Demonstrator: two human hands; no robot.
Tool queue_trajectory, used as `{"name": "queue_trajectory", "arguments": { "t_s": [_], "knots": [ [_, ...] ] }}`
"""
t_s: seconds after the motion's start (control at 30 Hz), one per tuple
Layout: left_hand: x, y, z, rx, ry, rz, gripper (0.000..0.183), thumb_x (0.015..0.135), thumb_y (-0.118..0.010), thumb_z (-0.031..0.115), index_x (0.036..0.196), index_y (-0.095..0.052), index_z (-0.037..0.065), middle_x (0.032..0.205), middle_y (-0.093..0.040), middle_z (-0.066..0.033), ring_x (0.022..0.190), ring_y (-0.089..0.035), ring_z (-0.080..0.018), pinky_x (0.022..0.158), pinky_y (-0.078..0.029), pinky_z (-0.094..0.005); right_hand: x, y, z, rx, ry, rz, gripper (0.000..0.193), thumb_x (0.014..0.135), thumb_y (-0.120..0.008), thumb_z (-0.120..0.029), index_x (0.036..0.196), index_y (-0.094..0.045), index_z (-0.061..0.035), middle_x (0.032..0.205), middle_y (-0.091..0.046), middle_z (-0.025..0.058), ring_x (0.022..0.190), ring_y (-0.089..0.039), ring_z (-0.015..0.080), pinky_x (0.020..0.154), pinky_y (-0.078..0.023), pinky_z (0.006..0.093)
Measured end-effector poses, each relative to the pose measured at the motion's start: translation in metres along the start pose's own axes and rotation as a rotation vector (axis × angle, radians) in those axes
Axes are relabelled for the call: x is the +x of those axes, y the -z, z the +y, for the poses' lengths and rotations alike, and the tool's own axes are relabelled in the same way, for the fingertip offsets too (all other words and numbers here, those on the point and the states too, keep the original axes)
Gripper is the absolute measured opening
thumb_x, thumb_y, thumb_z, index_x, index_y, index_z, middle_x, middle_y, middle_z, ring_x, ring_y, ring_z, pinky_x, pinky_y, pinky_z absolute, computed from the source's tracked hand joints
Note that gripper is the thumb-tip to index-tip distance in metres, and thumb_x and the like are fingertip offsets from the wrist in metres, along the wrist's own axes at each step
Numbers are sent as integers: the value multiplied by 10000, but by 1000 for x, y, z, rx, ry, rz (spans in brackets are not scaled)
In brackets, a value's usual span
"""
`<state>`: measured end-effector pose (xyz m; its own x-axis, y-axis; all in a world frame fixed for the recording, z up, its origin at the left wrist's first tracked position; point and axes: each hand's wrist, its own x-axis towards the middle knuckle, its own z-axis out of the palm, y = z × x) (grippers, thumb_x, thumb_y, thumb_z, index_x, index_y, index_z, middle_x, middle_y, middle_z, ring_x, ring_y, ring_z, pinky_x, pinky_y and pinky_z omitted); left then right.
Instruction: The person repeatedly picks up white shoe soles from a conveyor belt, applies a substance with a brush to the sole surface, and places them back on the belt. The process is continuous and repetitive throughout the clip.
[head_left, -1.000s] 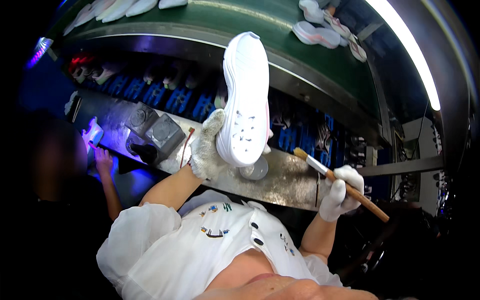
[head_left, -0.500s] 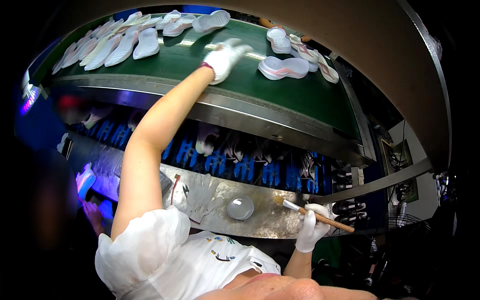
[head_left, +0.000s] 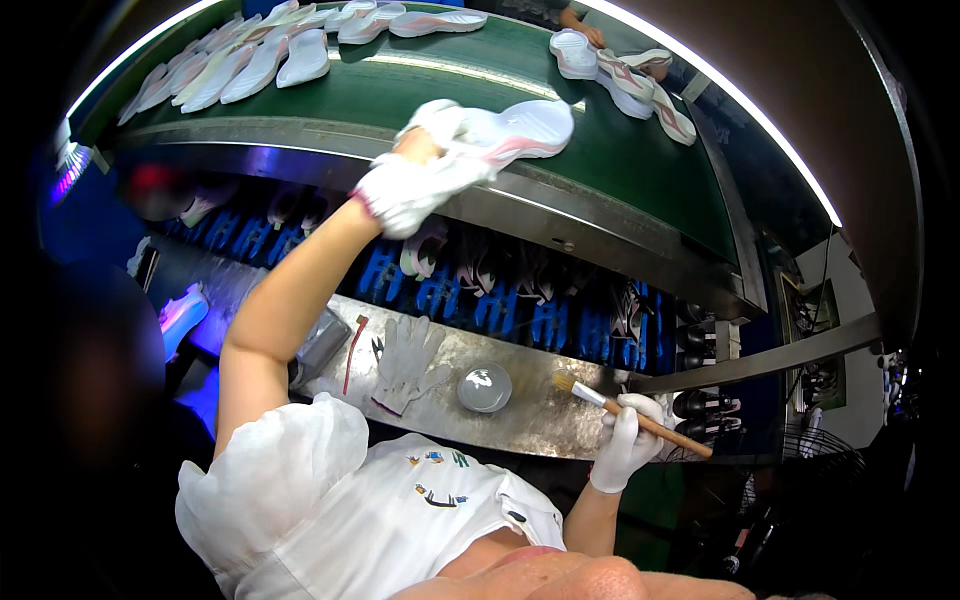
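Note:
My left hand [head_left: 428,172], in a white knit glove with some bare skin showing at the thumb, is closed on the end of a white shoe sole [head_left: 530,128] with a pink side band. The sole is over the front edge of the green conveyor belt [head_left: 440,95]. In my right hand [head_left: 625,448], also white-gloved, is a flat brush [head_left: 640,418] with a wooden handle, its bristles pointing left over the metal bench [head_left: 535,425]. A round, clear dish [head_left: 485,388] with some whitish content stands on the bench, left of the brush.
White and pink soles [head_left: 255,70] crowd the belt's far left. Several more [head_left: 625,85] lie far right near another person's hand [head_left: 592,35]. Below the belt, shoe uppers hang over blue racks [head_left: 435,300]. A spare glove [head_left: 408,365] and red-handled toothbrush [head_left: 355,352] lie on the bench.
My left hand has taken hold of the sole that lay nearest on the belt's right and drawn it back toward the belt's front edge. My right hand keeps the brush nearly in place.

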<state>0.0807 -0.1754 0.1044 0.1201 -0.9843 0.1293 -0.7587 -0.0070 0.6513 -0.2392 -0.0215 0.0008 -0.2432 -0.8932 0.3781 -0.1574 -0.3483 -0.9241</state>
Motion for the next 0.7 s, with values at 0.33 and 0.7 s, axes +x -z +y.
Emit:
{"name": "queue_trajectory", "arguments": {
  "t_s": [0.33, 0.7],
  "knots": [
    [-94, -44, -18, -2178, 18, -226, 708, 862, -388, 586, 1318, -349, 46, 1186, -492, -271, 1008, -565, -390, 517, -559, -299, 5, -6, -9, 70, -64, 72, 122, 831, -484, -117, 887, -537, -23, 707, -508, 34, 529, -421, 34, 468, -319, 141],
    [-168, -90, -3, -1630, 71, -110, 837, 748, -685, 246, 1406, -197, 74, 1298, -429, -88, 1170, -466, -211, 974, -409, -346, 27, -15, -40, 162, 120, -118, 157, 827, -544, -100, 911, -563, 32, 736, -579, 74, 568, -519, 71, 513, -415, 173]
  ]
}}
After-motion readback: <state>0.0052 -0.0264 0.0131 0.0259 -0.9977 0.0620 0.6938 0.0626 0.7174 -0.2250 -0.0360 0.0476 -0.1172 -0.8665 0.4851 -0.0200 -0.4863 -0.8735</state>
